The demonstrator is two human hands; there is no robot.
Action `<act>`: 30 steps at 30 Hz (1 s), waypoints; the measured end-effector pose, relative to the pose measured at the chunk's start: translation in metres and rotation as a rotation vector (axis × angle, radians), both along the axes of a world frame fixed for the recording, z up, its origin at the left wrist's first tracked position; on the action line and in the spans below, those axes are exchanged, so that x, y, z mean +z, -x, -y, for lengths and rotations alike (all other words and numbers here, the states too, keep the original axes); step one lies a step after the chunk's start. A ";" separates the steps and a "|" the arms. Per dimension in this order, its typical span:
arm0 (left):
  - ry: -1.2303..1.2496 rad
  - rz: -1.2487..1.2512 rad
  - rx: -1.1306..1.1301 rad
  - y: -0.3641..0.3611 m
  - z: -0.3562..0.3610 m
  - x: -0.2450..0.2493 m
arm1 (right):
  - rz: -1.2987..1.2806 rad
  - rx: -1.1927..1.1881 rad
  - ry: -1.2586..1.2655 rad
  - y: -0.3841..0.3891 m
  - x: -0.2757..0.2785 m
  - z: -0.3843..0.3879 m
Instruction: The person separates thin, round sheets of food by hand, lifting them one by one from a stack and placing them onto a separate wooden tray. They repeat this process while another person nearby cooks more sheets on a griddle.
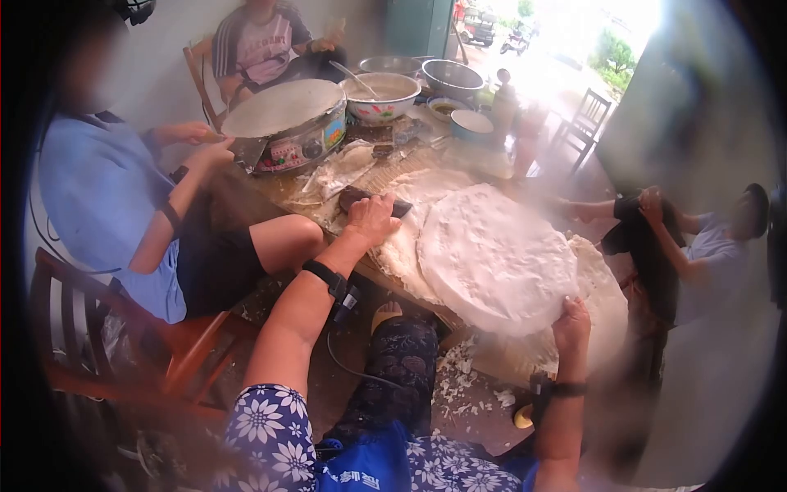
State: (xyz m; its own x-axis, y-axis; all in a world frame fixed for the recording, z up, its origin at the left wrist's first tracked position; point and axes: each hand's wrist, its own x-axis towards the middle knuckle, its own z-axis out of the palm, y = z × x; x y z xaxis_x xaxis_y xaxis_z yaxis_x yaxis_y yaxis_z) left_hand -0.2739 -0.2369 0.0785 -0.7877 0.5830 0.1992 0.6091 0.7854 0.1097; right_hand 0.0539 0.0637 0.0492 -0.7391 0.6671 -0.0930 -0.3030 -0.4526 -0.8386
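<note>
A large round white flatbread sheet (496,258) lies over other thin sheets (602,287) at the table's near edge. My right hand (571,326) is closed on its right rim, thumb and fingers pinching the edge. My left hand (373,220) is wrapped over a dark, flat, oblong block (399,208), just left of the sheet. Its exact kind is not clear, as my fingers cover its middle. Pale torn sheets (344,168) lie beyond that block.
A round griddle (287,111) stands at back left, with a person in blue (106,197) beside it. Behind are a batter bowl (384,105) with a ladle and a metal basin (453,79). Other people sit at back and right. White scraps (455,377) litter the floor.
</note>
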 end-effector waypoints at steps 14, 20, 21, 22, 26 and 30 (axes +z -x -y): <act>0.050 -0.570 0.068 0.038 0.010 0.046 | 0.015 -0.034 0.036 0.002 0.014 0.010; 0.115 -0.570 0.146 0.065 0.012 0.091 | 0.012 -0.022 0.015 0.000 0.006 0.005; 0.135 -0.563 0.146 0.069 0.007 0.092 | 0.015 -0.029 0.010 0.000 0.008 0.008; 0.143 -0.552 0.135 0.073 0.001 0.093 | 0.019 -0.036 0.005 0.000 0.012 0.011; 0.143 -0.462 0.110 0.082 -0.037 0.087 | -0.014 0.100 -0.109 -0.011 0.005 -0.002; 0.097 -0.443 0.134 0.100 -0.073 0.064 | 0.004 0.031 -0.082 -0.007 0.027 0.012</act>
State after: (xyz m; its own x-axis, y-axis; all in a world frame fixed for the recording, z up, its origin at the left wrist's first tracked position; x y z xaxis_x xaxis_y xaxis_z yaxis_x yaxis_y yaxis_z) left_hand -0.3738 -0.1636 0.1422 -0.7090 0.5143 0.4825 0.4728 0.8543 -0.2159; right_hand 0.0610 0.0520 0.0761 -0.7595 0.6491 -0.0420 -0.2863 -0.3917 -0.8744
